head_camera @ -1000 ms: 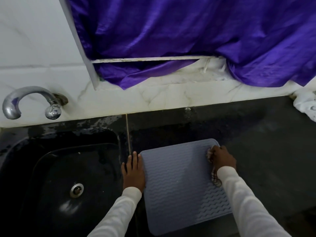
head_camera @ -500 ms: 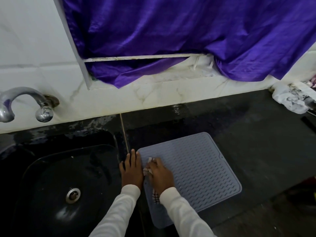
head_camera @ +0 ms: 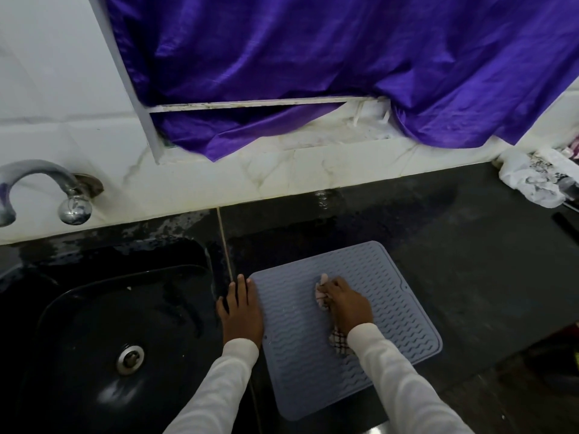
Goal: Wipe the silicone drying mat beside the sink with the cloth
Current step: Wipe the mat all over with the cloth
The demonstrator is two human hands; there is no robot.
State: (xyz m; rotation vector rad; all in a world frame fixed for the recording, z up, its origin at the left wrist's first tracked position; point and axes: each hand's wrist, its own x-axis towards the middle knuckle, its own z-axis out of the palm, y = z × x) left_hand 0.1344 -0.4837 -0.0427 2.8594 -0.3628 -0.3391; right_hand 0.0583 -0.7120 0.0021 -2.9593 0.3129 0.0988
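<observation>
A grey-blue silicone drying mat (head_camera: pixel 391 314) with a wavy ribbed surface lies on the black counter just right of the sink. My right hand (head_camera: pixel 346 303) presses a bunched checked cloth (head_camera: pixel 337 342) onto the middle of the mat; cloth shows past the fingertips and under the wrist. Flat on the mat's left edge, fingers together, rests my left hand (head_camera: pixel 240 310), holding nothing. Both arms wear white sleeves.
A black sink (head_camera: pixel 94 333) with a metal drain sits at left, a chrome tap (head_camera: pixel 40 189) above it. The black counter (head_camera: pixel 470 245) looks wet near the wall. A crumpled white bag (head_camera: pixel 532 180) lies at far right. Purple curtain (head_camera: pixel 344 64) hangs over the sill.
My right hand swept the cloth from the mat's far right corner to its left edge, then back to the middle. The left hand stayed on the mat's left edge.
</observation>
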